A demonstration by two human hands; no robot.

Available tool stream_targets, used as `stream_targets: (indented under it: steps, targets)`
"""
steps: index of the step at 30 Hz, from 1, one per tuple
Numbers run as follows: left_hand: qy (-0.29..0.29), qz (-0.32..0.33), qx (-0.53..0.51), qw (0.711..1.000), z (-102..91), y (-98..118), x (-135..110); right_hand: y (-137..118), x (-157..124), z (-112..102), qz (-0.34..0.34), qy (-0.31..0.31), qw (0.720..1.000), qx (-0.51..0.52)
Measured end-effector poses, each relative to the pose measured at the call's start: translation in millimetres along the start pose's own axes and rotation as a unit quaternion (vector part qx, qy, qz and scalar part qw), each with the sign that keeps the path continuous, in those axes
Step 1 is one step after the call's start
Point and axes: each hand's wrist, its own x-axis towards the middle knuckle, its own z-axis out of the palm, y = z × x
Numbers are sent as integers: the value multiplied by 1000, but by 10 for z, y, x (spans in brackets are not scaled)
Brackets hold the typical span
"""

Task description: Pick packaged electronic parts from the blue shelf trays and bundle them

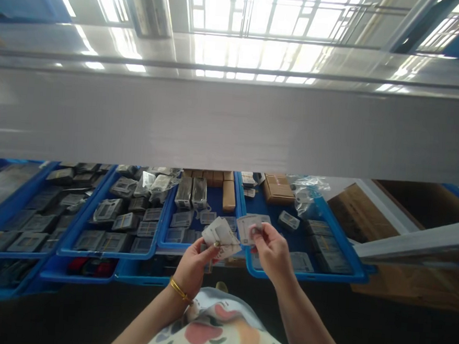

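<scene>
My left hand (193,264) is closed round a fanned stack of small white cards or flat packets (221,236), held above the front edge of the blue trays. A gold bangle (179,290) sits on that wrist. My right hand (271,248) pinches one more white card (248,229) just to the right of the stack, almost touching it. Both hands hover over the gap between two blue trays (246,215).
Several blue trays (90,246) in a row hold grey bagged packets (109,211). Brown cardboard boxes (277,188) and clear plastic bags (307,190) lie at the back. A wide grey shelf (233,125) overhangs the trays. A wooden board and metal rail (417,240) stand at right.
</scene>
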Motion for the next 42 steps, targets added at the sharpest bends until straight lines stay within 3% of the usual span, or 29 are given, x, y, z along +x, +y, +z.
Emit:
stream_targets:
  steps: [4, 7, 12, 20, 26, 31, 35, 38, 40, 42]
  targets:
    - [24, 24, -9, 999, 46, -9, 8, -75, -113, 175, -26, -72, 997, -7]
    - [40, 28, -9, 999, 62, -10, 6, -59, -124, 247, -48, -80, 996, 1]
    - [56, 12, -15, 998, 58, 25, -14, 39, -2, 222, 49, -121, 987, 91]
    - [87, 15, -11, 996, 52, 54, 11, 27, -10, 245, 94, -87, 976, 175]
    - [106, 18, 10, 994, 11, 44, 79, 71, 6, 258, 65, -30, 974, 214]
    - [96, 19, 31, 995, 4, 4, 110, 88, 1, 281, 47, -34, 977, 207]
    - [20, 41, 43, 998, 24, -1, 66, 79, -37, 373, 10, -40, 989, 140]
    - [2, 53, 61, 997, 7, 7, 71, 83, -84, 430, -20, -18, 997, 78]
    - [14, 54, 60, 997, -9, 10, 99, 79, -111, 429, -97, 5, 995, -1]
    - [27, 52, 54, 997, -18, 7, 128, 59, -121, 396, -213, 8, 971, -113]
